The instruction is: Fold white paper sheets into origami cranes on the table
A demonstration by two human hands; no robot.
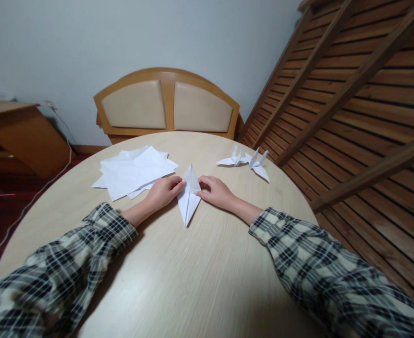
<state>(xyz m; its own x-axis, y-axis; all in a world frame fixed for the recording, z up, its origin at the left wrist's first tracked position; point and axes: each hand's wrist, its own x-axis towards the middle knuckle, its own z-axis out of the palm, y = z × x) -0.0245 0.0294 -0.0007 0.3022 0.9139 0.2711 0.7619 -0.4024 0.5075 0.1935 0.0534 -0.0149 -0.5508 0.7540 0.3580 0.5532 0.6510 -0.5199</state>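
Note:
A white sheet of paper folded into a long diamond [189, 199] is at the middle of the table, one point toward me and one away. My left hand [164, 191] grips its left edge, thumb on top and fingers curled beneath or beside it. On the opposite edge my right hand [217, 191] pinches the paper, its thumb lying on the face near the centre crease. The undersides of both hands' fingers are partly hidden. Two folded paper cranes, a left one [235, 160] and a right one [258, 165], stand beyond my right hand.
A loose pile of white paper sheets [133, 170] lies beyond my left hand on the round pale wooden table [179, 286]. A padded headboard [168, 101] stands behind the table. Slatted wood [351, 103] leans at the right. A white cable [34, 206] runs along the floor at left.

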